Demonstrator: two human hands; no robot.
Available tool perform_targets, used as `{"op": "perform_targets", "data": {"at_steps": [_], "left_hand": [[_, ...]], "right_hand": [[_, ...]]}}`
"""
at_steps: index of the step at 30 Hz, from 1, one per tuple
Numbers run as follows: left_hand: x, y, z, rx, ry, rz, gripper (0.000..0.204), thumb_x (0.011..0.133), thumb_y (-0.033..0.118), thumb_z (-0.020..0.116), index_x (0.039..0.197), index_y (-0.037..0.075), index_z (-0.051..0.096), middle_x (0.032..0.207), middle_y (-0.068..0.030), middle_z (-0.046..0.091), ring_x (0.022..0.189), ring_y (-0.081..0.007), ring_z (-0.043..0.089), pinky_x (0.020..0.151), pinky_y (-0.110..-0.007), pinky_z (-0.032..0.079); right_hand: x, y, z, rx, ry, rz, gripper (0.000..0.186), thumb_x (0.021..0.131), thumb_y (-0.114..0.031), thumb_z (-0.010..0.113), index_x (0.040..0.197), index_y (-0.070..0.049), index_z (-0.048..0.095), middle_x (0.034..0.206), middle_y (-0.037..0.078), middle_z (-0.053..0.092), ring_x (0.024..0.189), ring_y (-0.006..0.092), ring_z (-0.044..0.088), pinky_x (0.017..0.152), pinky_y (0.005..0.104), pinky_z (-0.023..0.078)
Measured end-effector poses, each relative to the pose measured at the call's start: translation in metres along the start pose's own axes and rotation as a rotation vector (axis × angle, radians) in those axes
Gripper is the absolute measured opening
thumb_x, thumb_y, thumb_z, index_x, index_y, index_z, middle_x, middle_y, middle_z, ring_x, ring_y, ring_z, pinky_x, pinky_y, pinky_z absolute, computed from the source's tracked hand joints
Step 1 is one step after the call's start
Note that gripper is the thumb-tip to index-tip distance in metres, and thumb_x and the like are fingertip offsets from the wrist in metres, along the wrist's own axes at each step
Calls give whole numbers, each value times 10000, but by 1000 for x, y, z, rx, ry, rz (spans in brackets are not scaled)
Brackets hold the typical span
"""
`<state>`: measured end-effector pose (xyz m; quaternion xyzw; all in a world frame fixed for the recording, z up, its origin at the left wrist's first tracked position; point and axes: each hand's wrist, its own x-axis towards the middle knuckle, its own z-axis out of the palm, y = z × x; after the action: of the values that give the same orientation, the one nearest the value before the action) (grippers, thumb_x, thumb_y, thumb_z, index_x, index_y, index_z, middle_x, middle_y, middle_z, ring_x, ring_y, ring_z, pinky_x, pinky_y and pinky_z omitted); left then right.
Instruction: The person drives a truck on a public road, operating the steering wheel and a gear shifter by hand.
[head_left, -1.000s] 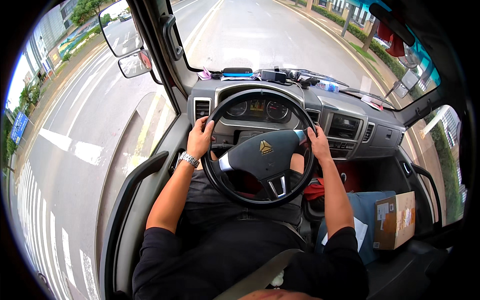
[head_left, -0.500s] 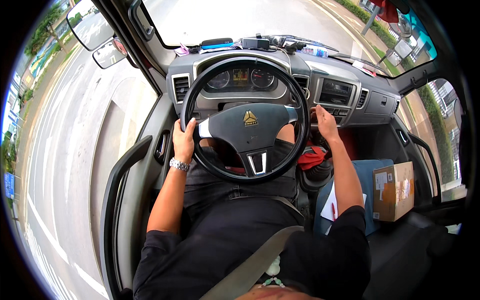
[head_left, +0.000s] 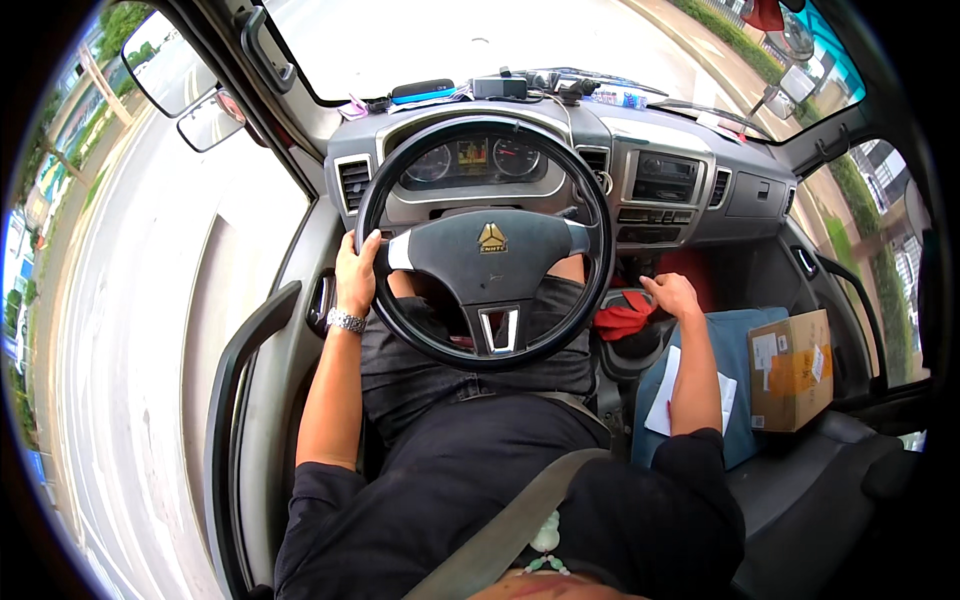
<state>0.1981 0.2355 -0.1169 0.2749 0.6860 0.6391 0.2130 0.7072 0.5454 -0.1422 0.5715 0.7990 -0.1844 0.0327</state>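
Note:
My left hand (head_left: 356,275) wraps round the left side of the black steering wheel (head_left: 486,362), its thumb along the rim and a metal watch (head_left: 346,320) on the wrist. To the right of the wheel, my right hand (head_left: 673,294) is closed with curled fingers at the top of the gear lever. The knob is mostly hidden under that hand. A red cloth (head_left: 622,316) hangs by the lever, just left of my right hand and above the dark boot. White papers (head_left: 662,400) lie beneath my right forearm on a blue-grey surface.
A taped cardboard box (head_left: 788,372) sits on the right. Along the dashboard top lie a blue-and-black case (head_left: 422,91), a small dark device (head_left: 500,87) and a plastic bottle (head_left: 618,98). A seat belt (head_left: 510,525) crosses my chest. Road shows through the windscreen and left window.
My right hand has moved back toward me and lower, away from the dashboard. My left hand keeps its hold on the wheel. The roadside outside has shifted.

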Motion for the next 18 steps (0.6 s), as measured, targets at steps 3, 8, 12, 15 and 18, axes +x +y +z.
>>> {"op": "perform_targets", "data": {"at_steps": [3, 8, 12, 15, 18], "left_hand": [[-10, 0, 6, 10, 62, 90, 409, 1005, 335, 686, 1177, -33, 643, 1022, -91, 731, 930, -152, 638, 906, -300, 486], [-28, -3, 14, -69, 52, 71, 373, 1014, 327, 665, 1145, -23, 661, 1049, -79, 733, 978, -148, 625, 957, -301, 449], [-50, -15, 24, -245, 102, 8, 366, 1022, 284, 656, 1203, -33, 629, 1144, -93, 734, 1055, -162, 660, 981, -289, 472], [-51, -8, 37, -488, 163, -141, 395, 993, 298, 701, 1240, 3, 611, 1229, -82, 680, 1032, -166, 679, 777, -311, 604], [-44, 4, 33, -474, 131, -156, 432, 1000, 285, 697, 1279, -20, 571, 1082, -80, 691, 988, -175, 676, 886, -327, 548]], "right_hand": [[-20, 12, 18, 80, 90, -13, 502, 943, -540, 641, 905, -66, 804, 765, 77, 774, 839, 268, 751, 824, 402, 568], [3, 9, 6, 78, -58, -29, 517, 947, -530, 637, 927, -39, 798, 777, 83, 778, 840, 260, 756, 825, 396, 569], [4, 12, 5, 37, -23, -69, 494, 951, -510, 640, 912, -42, 795, 799, 122, 770, 842, 302, 751, 818, 425, 575], [-38, 11, -2, -28, 176, -113, 455, 942, -502, 649, 904, -74, 798, 847, 188, 749, 869, 375, 731, 816, 481, 575], [-45, 9, 10, -79, 213, -64, 444, 941, -498, 648, 894, -83, 800, 873, 192, 751, 877, 391, 728, 816, 496, 573]]}}
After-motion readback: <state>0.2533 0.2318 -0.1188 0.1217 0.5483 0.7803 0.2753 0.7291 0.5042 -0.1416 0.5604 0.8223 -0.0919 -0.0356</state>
